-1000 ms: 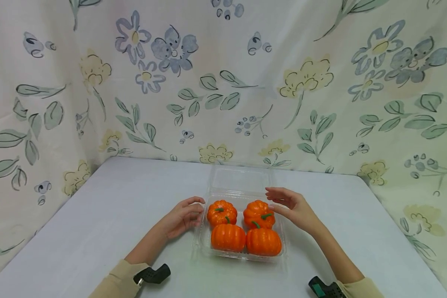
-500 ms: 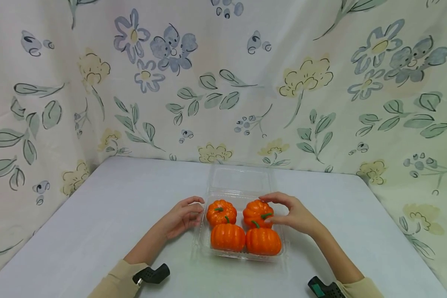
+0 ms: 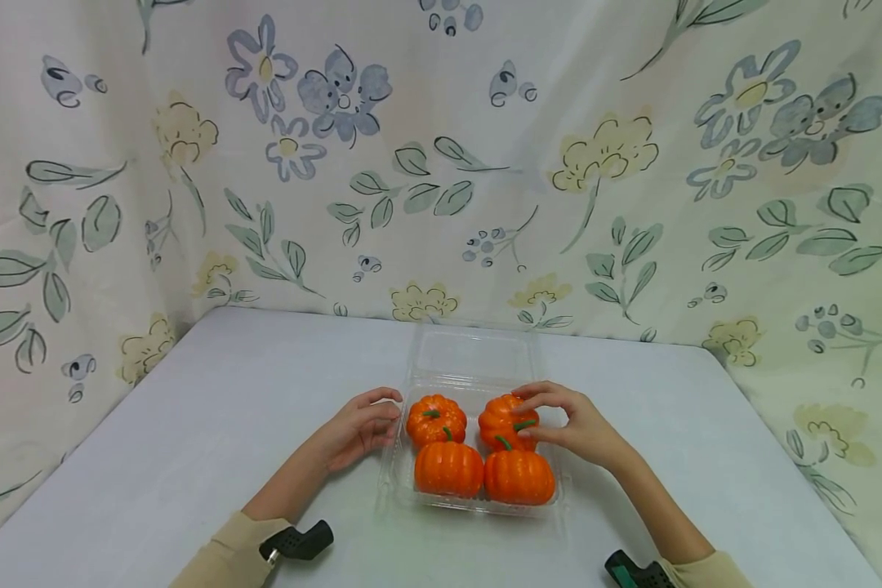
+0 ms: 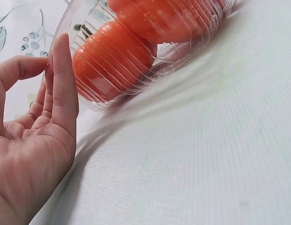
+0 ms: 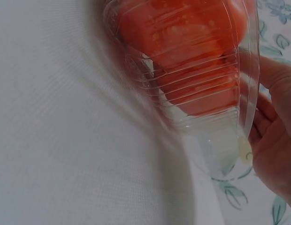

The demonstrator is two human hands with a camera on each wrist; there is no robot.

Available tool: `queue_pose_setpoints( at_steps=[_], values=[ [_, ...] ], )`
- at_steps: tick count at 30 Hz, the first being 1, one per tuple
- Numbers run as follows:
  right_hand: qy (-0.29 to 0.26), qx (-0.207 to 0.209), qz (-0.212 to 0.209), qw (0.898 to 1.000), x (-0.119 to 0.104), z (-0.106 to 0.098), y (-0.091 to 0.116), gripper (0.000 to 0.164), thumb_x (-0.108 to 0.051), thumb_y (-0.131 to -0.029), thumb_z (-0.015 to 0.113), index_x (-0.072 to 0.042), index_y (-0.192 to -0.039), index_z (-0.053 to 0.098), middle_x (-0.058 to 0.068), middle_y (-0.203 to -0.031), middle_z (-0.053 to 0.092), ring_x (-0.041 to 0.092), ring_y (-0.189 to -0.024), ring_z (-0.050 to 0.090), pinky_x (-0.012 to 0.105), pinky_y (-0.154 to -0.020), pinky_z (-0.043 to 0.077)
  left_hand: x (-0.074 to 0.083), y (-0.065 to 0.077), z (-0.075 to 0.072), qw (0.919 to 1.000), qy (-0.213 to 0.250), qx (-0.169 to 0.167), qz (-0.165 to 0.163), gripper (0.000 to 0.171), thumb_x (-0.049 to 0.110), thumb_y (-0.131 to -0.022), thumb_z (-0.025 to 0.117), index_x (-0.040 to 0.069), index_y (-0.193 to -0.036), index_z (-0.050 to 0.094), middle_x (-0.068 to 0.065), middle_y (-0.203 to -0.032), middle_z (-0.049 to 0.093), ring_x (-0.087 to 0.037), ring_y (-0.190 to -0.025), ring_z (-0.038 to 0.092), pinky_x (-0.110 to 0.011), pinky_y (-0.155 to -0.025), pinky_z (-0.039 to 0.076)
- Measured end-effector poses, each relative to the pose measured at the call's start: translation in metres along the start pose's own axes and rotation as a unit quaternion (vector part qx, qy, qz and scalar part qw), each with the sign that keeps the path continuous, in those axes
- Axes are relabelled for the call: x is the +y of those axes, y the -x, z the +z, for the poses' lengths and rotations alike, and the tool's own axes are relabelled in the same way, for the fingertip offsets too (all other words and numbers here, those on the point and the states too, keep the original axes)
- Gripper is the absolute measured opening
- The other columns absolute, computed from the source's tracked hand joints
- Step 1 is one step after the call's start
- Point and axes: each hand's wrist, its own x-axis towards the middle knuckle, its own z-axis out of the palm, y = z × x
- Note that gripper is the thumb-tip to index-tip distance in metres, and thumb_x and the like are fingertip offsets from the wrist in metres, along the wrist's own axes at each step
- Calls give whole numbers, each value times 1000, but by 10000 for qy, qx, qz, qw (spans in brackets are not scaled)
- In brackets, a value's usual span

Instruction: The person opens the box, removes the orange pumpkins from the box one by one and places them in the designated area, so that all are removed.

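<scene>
A clear plastic clamshell container lies on the table with its lid folded back. Orange toy pumpkins with green stems fill it in two rows. At its left side, my left hand pinches the rim between thumb and fingers, plainest in the left wrist view. My right hand reaches over the right wall and grips the back right pumpkin, thumb in front and fingers behind. Beside that one sits the back left pumpkin. The front left pumpkin and front right pumpkin stand closer to me.
The transparent lid lies open towards the back of the white table. Behind and at both sides hangs a floral curtain. A black wrist mount sits on the left sleeve, another dark mount on the right.
My right hand has come down and left from above the container's right side, and its fingers have closed round the back right pumpkin. My left hand stays at the rim.
</scene>
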Motion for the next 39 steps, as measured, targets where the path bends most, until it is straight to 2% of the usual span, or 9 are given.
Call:
queue_pose_setpoints(
  at_steps=[5,20,22,25,28,31,33,36,39],
  values=[
    [3,25,-86,10000,2,1,0,14,0,-93,77,-11,-101,80,21,-130,67,-2,-118,59,24,-99,55,1,1,1,10000,-16,22,-4,14,6,-106,51,13,-119,53,4,-87,61,-6,-69,61,-18,-72,60],
    [-97,160,160,9997,-1,-1,0,10,-3,-95,75,-11,-101,80,20,-132,69,-5,-119,59,24,-100,53,1,2,2,9999,76,-74,26,14,4,-107,49,12,-119,52,4,-86,62,-7,-69,62,-18,-70,59],
    [-72,180,197,9996,-2,-2,0,10,-4,-96,75,-11,-100,80,20,-132,69,-1,-121,60,25,-102,53,1,2,2,10000,69,-68,23,14,4,-107,50,12,-119,52,4,-86,62,-7,-70,62,-18,-71,59],
    [-29,205,242,9995,-4,-3,0,9,-4,-96,75,-11,-100,79,19,-132,70,18,-126,64,39,-106,54,1,2,2,10000,60,-58,20,14,4,-107,50,12,-119,52,4,-86,61,-7,-70,62,-18,-71,60],
    [-53,223,250,9994,-6,-3,0,9,-4,-97,74,-11,-100,79,19,-132,70,37,-127,62,62,-109,50,1,2,3,10000,61,-40,17,14,4,-106,50,12,-118,52,4,-86,61,-7,-69,62,-18,-71,60],
    [-129,255,236,9993,-7,-5,0,10,-3,-97,72,-10,-101,78,19,-132,69,33,-126,64,73,-109,43,2,2,3,10000,53,-25,12,14,5,-106,51,12,-118,53,4,-86,61,-7,-69,62,-18,-71,60],
    [-195,301,195,9992,-8,-5,0,11,-1,-98,71,-9,-102,78,20,-132,69,19,-124,65,67,-110,46,2,2,3,10000,45,-20,7,14,5,-106,51,12,-119,52,4,-86,61,-7,-69,62,-18,-71,60],
    [-321,431,115,9985,-9,-7,0,11,0,-98,70,-5,-104,77,23,-132,68,1,-120,62,42,-109,53,2,2,3,10000,48,-21,11,14,5,-106,51,12,-118,52,4,-86,61,-7,-69,62,-18,-71,60],
    [-476,575,69,9972,-10,-9,0,11,2,-98,69,-3,-105,76,27,-133,67,-5,-119,61,20,-103,51,2,2,3,10000,66,-25,19,14,5,-106,50,12,-118,53,4,-86,61,-7,-69,62,-18,-70,60]
  ],
)
